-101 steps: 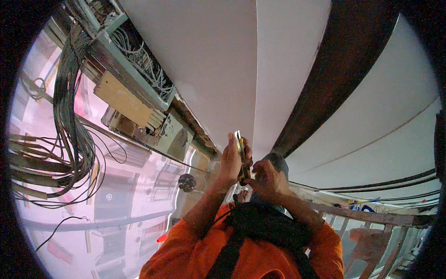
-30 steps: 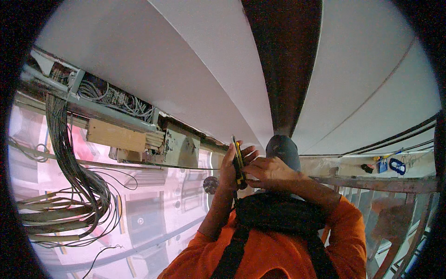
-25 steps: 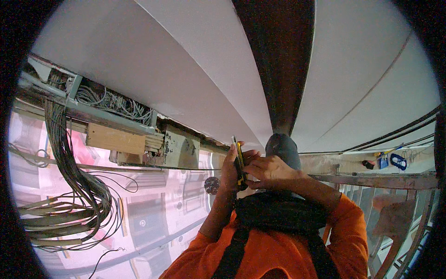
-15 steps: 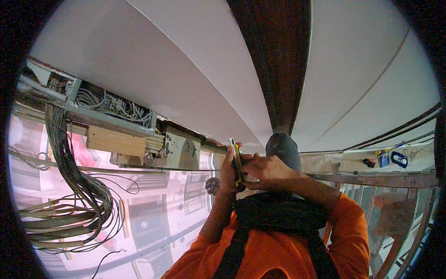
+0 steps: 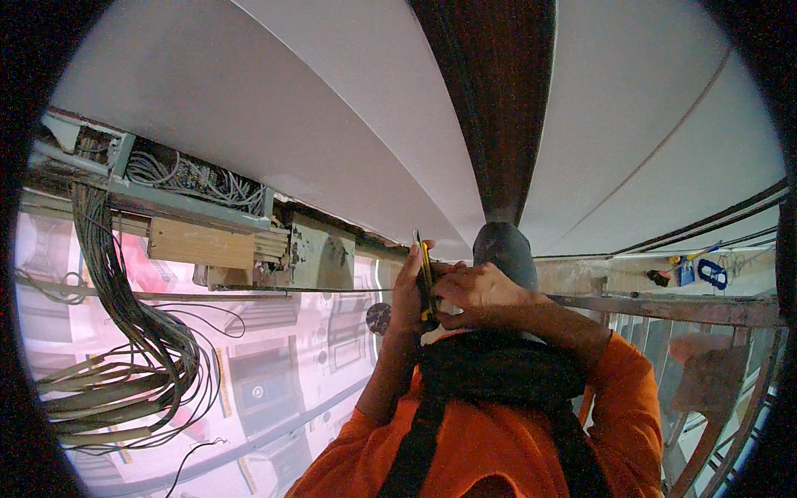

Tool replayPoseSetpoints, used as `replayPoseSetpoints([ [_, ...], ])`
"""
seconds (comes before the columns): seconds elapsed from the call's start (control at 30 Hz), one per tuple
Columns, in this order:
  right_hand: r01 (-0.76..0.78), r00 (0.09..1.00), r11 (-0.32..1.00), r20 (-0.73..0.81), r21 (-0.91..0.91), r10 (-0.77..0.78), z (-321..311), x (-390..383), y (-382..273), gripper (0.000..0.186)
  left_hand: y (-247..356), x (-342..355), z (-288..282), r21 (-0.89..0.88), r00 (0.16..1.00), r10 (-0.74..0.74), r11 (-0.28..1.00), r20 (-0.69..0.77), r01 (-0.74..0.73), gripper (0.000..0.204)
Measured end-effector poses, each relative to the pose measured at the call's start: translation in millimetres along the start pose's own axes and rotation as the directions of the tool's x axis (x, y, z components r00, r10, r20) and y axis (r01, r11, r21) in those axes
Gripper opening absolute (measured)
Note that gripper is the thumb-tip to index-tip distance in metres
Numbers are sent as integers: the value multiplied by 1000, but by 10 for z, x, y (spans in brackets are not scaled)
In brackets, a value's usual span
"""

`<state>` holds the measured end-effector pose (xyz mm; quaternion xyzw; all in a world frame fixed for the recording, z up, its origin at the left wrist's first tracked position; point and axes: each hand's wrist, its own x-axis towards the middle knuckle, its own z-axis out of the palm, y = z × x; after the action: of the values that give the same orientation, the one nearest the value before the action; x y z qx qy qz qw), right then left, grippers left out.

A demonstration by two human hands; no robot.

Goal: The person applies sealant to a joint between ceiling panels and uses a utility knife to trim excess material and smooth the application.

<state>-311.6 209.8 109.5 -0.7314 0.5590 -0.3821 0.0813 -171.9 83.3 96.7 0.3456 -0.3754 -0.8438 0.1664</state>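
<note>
Nearest the camera, at the lower edge, are the person's orange sleeves point(image 5: 498, 440) with black harness straps point(image 5: 490, 373) lying across them. Both forearms rise from there and meet in the middle of the view.

The left hand point(image 5: 407, 290) is wrapped around the left side of a slim yellow-and-black hand tool point(image 5: 426, 278), which stands nearly upright. Its grip is closed on the tool: the fingers curl around the shaft and the thumb lies along the near edge. The right hand point(image 5: 473, 292) comes in from the right, and its grip is also closed on the tool, with the fingertips pinching the lower, dark part of the handle. The two hands touch each other around it. The tool's upper tip points toward the ceiling; what kind of tip it has is too small to tell.

Just behind the hands stands a dark grey rounded object point(image 5: 504, 253), at the foot of a dark brown beam point(image 5: 490, 100) that runs up across the white ceiling panels point(image 5: 274, 108).

To the left, farther off, a metal cable tray point(image 5: 183, 187) holds grey wiring. Below it sit a wooden block point(image 5: 199, 243) and a worn metal box point(image 5: 320, 257). A thick bundle of grey cables point(image 5: 124, 332) hangs down from the tray and curls to the left.

To the right, a rusty metal railing point(image 5: 697, 309) crosses the view. Beyond it, on a ledge, lie small blue and yellow items point(image 5: 697, 270).
</note>
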Motion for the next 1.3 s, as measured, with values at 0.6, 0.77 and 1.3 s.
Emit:
replayPoseSetpoints([
  [0.6, -389, 775, 830, -346, 399, 529, -591, 15, 196, 22, -77, -94, 290, 1, 979, -71, 997, 191, 72, 60],
  [0.77, -361, 651, 437, -113, 824, 751, -493, 75, 330, 30, -50, -119, 249, 202, 959, -27, 979, 283, -32, 62],
  [1.3, -332, 724, 223, 95, 917, 684, -257, 24, 389, 18, -54, -217, 354, 179, 973, -136, 978, 184, 103, 59],
])
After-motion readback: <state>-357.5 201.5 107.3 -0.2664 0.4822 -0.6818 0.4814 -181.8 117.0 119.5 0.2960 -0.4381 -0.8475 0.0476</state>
